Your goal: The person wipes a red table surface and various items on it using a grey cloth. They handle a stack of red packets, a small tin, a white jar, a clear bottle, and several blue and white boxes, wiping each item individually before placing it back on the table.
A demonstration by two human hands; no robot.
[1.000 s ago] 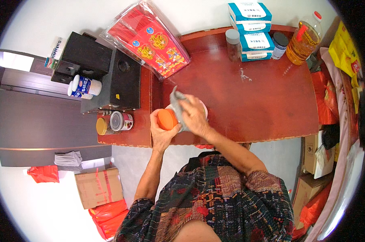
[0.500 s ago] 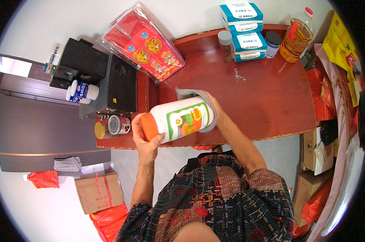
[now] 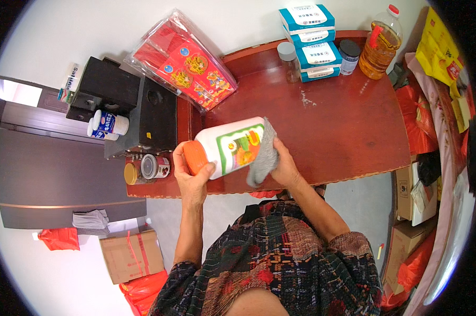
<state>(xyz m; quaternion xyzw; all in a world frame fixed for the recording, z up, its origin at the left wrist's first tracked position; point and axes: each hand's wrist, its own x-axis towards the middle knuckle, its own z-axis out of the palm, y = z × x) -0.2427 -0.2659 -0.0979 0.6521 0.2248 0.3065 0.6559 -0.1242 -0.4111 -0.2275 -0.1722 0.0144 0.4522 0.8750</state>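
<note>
A large white plastic jar (image 3: 228,148) with an orange lid and a green-bordered label lies tilted on its side in the air above the red-brown table (image 3: 332,131). My left hand (image 3: 191,176) grips it by the lid, thumb on the near side and fingers around the far side. At the jar's base, my right hand (image 3: 285,167) holds a grey cloth (image 3: 265,155) pressed against the bottom end. The cloth drapes down over the edge of the label.
Behind stand stacked blue-white tissue packs (image 3: 318,60), a clear jar (image 3: 288,60), a dark-lidded jar (image 3: 348,57) and an oil bottle (image 3: 380,47). Red packaging (image 3: 196,68) leans at the back left, beside black speakers (image 3: 156,113). Small jars (image 3: 149,166) sit at the left edge.
My right hand and the cloth have shifted from the base's far side toward its near side, and the cloth now hangs lower over the label. The left hand still holds the lid.
</note>
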